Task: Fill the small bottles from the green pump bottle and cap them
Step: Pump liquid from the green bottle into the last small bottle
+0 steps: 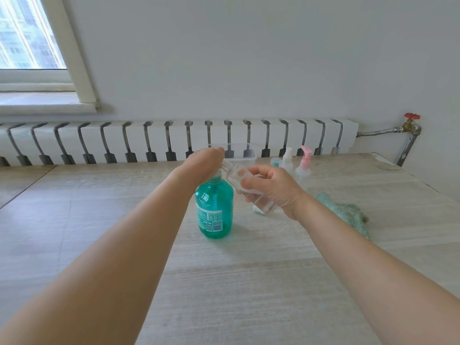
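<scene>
— Where did you have things at that moment?

— Your left hand (201, 161) lay on the pump head of the green pump bottle (215, 210), fingers bent down over it, pressing by the look of it. Your right hand (270, 189) gripped a small clear bottle (240, 181), tilted, its mouth right at the nozzle under your left fingers.

— How would that little bottle handle?

— Light and smooth, I'd judge — likely slippery if liquid ran down it. Holding it round the body, as you did, suited it. Beyond your right hand the pink-topped bottle (303, 168) and a white-topped one (287, 160) waited on the bench (249, 282); a green cloth (346, 212) lay to its right.
</scene>
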The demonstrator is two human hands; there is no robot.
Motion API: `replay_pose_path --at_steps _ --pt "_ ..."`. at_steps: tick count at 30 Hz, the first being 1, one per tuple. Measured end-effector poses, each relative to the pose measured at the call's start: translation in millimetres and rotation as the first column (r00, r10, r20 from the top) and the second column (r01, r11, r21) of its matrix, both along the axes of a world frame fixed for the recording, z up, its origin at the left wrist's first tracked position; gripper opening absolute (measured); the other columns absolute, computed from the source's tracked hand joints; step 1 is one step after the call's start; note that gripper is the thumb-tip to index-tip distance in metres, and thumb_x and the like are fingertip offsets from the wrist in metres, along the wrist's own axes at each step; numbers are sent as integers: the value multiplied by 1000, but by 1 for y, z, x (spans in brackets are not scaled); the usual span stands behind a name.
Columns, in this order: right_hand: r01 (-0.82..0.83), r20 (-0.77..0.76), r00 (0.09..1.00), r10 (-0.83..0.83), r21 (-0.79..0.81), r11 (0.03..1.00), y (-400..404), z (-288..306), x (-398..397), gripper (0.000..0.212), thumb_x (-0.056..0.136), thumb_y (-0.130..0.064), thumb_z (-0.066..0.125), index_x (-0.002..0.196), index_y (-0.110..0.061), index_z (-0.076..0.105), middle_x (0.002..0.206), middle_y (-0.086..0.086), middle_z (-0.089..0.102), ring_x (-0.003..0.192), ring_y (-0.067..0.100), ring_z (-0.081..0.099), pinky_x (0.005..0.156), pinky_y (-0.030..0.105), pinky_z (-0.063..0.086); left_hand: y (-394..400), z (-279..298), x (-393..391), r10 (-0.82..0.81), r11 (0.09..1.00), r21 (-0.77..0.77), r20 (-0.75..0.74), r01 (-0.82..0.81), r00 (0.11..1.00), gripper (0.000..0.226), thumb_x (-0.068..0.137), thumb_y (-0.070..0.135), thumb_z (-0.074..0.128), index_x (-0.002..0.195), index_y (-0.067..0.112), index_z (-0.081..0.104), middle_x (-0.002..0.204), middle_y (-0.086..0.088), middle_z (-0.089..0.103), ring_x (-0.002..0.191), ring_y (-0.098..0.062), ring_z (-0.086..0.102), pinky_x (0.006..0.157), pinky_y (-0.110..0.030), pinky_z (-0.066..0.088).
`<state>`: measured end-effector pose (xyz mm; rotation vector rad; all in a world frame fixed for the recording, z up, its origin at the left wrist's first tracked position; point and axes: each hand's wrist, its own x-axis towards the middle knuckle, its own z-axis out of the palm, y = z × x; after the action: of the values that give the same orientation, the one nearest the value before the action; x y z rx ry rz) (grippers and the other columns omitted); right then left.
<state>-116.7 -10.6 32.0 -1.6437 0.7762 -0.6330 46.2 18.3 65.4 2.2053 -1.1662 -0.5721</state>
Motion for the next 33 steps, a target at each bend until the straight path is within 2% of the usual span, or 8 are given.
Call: replay_pose_path --at_steps 3,9,12,18,23,25,28,33 --pt "1 5 1000 -1 0 1000 2 2 -1 31 81 -24 71 109 -14 64 100 7 69 73 12 67 58 19 52 2 2 1 -2 1000 5 50 2 999 35 99 37 21 99 12 45 122 -17 53 88 -23 42 89 -40 39" --pt "6 19 1000 -6 -24 1000 2 7 -2 33 80 -24 72 111 -13 65 103 9 69 83 20 67 73 30 56 -2 5 4 69 995 -73 48 -65 996 30 94 42 34 88 15 46 73 4 46 65 -8 44 50 -23 31" --pt "4 16 1000 -4 -34 999 2 8 -1 32 80 -23 71 110 -13 65 105 9 69 90 24 67 76 33 56 -4 4 6 57 996 -63 26 -55 998 32 95 39 35 71 18 43 73 3 48 62 -8 44 49 -20 34" --pt "6 11 1000 -5 -42 999 1 7 0 32 80 -23 72 110 -13 65 107 8 68 92 24 67 76 32 57 -4 6 2 89 996 -26 -63 -90 994 31 94 41 39 77 17 44 75 0 49 65 -11 46 51 -22 37" --pt "0 -12 1000 0 -50 999 -1 4 -1 31 80 -24 72 109 -16 65 104 6 69 89 21 68 76 32 57 -4 0 4 21 998 -59 -17 -22 1000 29 95 34 34 99 12 52 80 0 50 90 -24 47 95 -40 44" --pt "-1 -32 999 -1 -61 998 -2 2 -1 31 80 -26 72 109 -17 64 104 6 69 89 22 68 79 34 56 -5 -3 2 31 999 -34 13 -30 999 28 95 26 39 111 9 54 96 -7 54 90 -25 53 87 -35 47" --pt "-4 -49 999 1 -66 998 -2 1 0 29 80 -29 72 106 -20 64 100 4 69 82 16 68 68 25 53 -8 -6 1 93 996 -13 -25 -93 995 24 94 13 40 116 13 50 84 -1 48 70 -13 47 64 -22 42" --pt "-1 -68 998 -5 -79 997 0 4 -1 33 79 -29 72 109 -20 64 101 4 69 86 19 66 68 25 49 -12 -10 4 150 988 -31 -107 -154 983 22 92 33 38 90 16 52 78 -2 51 68 -13 46 72 -28 41"
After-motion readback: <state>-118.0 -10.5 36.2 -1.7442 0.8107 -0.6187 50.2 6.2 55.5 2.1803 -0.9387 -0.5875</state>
